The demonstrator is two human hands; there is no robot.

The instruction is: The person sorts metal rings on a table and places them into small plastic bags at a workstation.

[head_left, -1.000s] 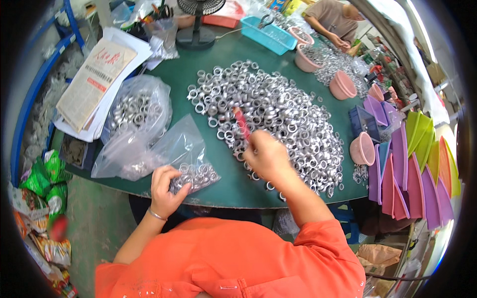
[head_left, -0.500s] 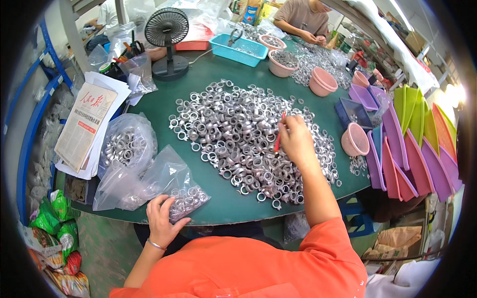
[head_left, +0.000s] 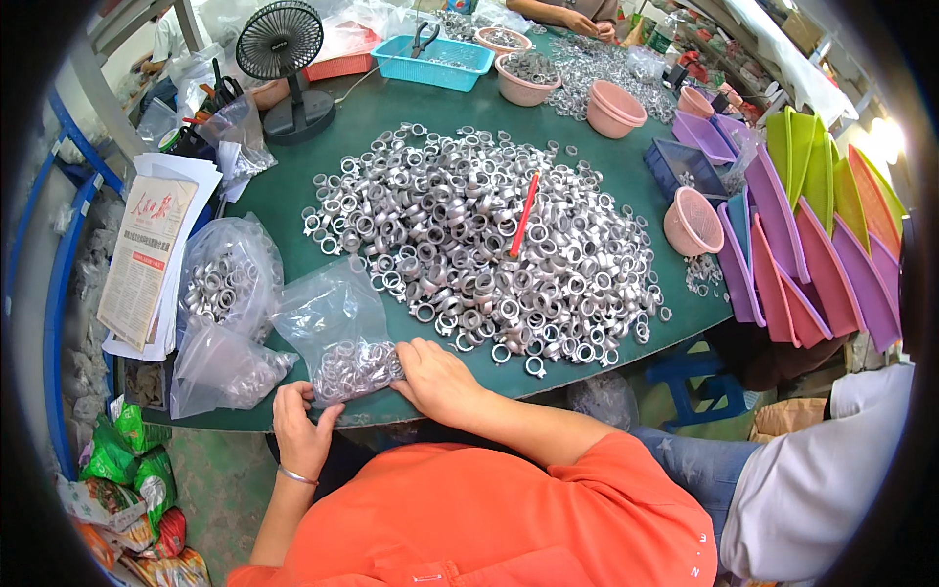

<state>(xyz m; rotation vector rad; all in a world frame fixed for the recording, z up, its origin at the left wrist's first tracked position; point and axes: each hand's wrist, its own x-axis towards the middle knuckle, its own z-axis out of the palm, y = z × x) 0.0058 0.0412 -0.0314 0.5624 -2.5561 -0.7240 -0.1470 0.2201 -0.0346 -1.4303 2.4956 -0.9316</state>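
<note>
A clear plastic bag [head_left: 328,311] with metal rings [head_left: 357,370] gathered in its lower part lies at the table's near edge. My left hand [head_left: 303,428] holds its lower left corner, fingers curled and thumb set apart. Against the bag's right side, my right hand [head_left: 438,380] is closed, its fingertips pressed on the plastic. A large heap of silvery metal rings [head_left: 460,235] spreads over the green table [head_left: 391,88]. On top of that heap lies a red pen [head_left: 525,215], touched by neither hand.
Left of my bag sit another bag of rings [head_left: 220,284] and a newspaper [head_left: 147,254] on papers. A black fan [head_left: 284,59], a blue basket [head_left: 440,67] and pink bowls [head_left: 614,110] stand farther back. Colourful bins [head_left: 782,235] and a seated person's light sleeve [head_left: 822,470] are at right.
My right hand has let go of the red pen on the heap and moved down left to the bag. The bag sits more upright. A neighbour's sleeve and jeans now show at right.
</note>
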